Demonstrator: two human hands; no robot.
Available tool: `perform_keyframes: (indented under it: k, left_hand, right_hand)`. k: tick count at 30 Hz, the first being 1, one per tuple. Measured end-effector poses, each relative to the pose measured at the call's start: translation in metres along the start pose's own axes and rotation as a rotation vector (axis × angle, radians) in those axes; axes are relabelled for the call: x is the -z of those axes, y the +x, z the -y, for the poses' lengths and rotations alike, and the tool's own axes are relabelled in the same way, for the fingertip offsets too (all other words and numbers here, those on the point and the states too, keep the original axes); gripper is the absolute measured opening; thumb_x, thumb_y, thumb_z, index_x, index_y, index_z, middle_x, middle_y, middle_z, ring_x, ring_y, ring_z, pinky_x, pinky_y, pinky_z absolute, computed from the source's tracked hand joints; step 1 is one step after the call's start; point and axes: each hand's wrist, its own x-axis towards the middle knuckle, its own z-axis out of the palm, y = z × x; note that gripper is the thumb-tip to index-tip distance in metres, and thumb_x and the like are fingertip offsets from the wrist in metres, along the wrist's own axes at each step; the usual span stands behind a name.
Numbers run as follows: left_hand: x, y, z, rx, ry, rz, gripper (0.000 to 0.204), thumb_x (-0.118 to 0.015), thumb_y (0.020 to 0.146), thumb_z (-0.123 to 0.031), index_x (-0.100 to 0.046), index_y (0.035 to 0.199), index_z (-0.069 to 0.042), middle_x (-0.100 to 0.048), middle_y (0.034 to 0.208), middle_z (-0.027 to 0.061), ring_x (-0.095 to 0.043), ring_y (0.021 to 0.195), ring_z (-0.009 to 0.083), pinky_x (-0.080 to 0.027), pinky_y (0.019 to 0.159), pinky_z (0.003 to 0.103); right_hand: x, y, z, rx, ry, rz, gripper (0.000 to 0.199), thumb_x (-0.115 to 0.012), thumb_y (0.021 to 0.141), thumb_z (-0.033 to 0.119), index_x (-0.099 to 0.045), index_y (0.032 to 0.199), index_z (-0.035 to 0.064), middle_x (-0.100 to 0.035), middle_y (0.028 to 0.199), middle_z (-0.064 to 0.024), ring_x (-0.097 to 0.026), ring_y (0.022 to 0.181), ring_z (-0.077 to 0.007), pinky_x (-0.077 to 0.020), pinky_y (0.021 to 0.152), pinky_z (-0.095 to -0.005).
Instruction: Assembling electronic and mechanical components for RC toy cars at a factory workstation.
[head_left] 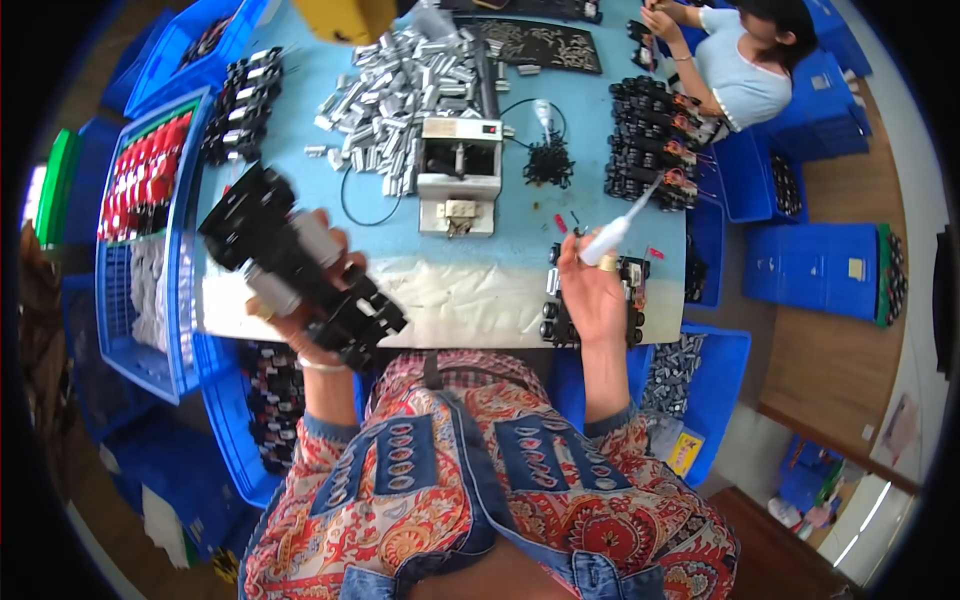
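Note:
My left hand (312, 300) grips a long black toy car chassis (290, 265) with black wheels and a grey block mounted on it, held tilted above the table's near left corner. My right hand (592, 290) holds a white pen-shaped tool (618, 228), its thin tip pointing up and to the right. Under my right hand, more black chassis parts (556, 322) lie at the table's near edge.
On the blue table (520, 225) stand a small white machine (459, 172), a pile of grey metal blocks (395, 90) and stacked black assemblies (650, 140). Blue crates (140, 230) flank both sides. Another person (735, 60) works at the far right.

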Motion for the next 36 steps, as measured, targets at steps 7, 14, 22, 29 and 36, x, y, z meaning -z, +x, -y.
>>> perform_keyframes:
  k: [7, 14, 22, 29, 36]
  left_hand:
    - [0.009, 0.005, -0.011, -0.032, -0.151, -0.122, 0.084, -0.077, 0.063, -0.039, -0.037, 0.130, -0.008, -0.040, 0.129, 0.0168, -0.045, 0.109, 0.0266, -0.040, 0.091, 0.040]
    - [0.020, 0.004, -0.006, -0.021, -0.098, -0.166, 0.082, -0.077, 0.064, -0.039, -0.038, 0.130, -0.009, -0.042, 0.128, 0.0152, -0.044, 0.112, 0.0255, -0.039, 0.092, 0.037]
    - [0.022, -0.014, -0.006, -0.070, -0.157, -0.216, 0.084, -0.075, 0.065, -0.043, -0.035, 0.131, -0.009, -0.040, 0.129, 0.0153, -0.043, 0.114, 0.0269, -0.038, 0.093, 0.039]
    - [0.020, -0.020, -0.009, -0.112, -0.154, -0.188, 0.085, -0.072, 0.066, -0.048, -0.034, 0.131, -0.008, -0.040, 0.128, 0.0148, -0.042, 0.114, 0.0269, -0.039, 0.093, 0.039]
    - [0.013, -0.004, -0.003, -0.100, -0.075, -0.144, 0.091, -0.067, 0.064, -0.059, -0.032, 0.132, -0.008, -0.042, 0.127, 0.0151, -0.044, 0.112, 0.0274, -0.040, 0.092, 0.041]
  right_hand:
    - [0.123, 0.098, -0.077, 0.231, -1.321, 0.022, 0.032, -0.055, 0.074, -0.003, -0.052, 0.106, 0.0025, -0.055, 0.103, -0.0099, -0.052, 0.097, -0.0263, -0.0433, 0.081, -0.0350]
    - [0.132, 0.144, -0.067, 0.482, -2.049, 0.222, 0.033, -0.052, 0.067, -0.006, -0.056, 0.098, 0.0051, -0.055, 0.095, -0.0141, -0.051, 0.093, -0.0333, -0.0434, 0.078, -0.0381]
    - [0.108, 0.224, -0.012, 0.547, -2.429, 0.533, 0.024, -0.054, 0.070, -0.002, -0.059, 0.091, 0.0092, -0.053, 0.085, -0.0075, -0.054, 0.085, -0.0268, -0.0452, 0.065, -0.0375]
    - [0.014, 0.150, -0.014, 0.079, -1.258, 0.114, 0.005, -0.055, 0.084, 0.006, -0.057, 0.087, 0.0030, -0.059, 0.082, -0.0034, -0.059, 0.071, -0.0128, -0.0473, 0.057, -0.0256]
    - [-0.093, 0.018, -0.065, -0.099, -1.046, 0.347, 0.010, -0.053, 0.086, 0.003, -0.057, 0.093, -0.0018, -0.062, 0.088, -0.0059, -0.062, 0.078, -0.0138, -0.0517, 0.069, -0.0243]
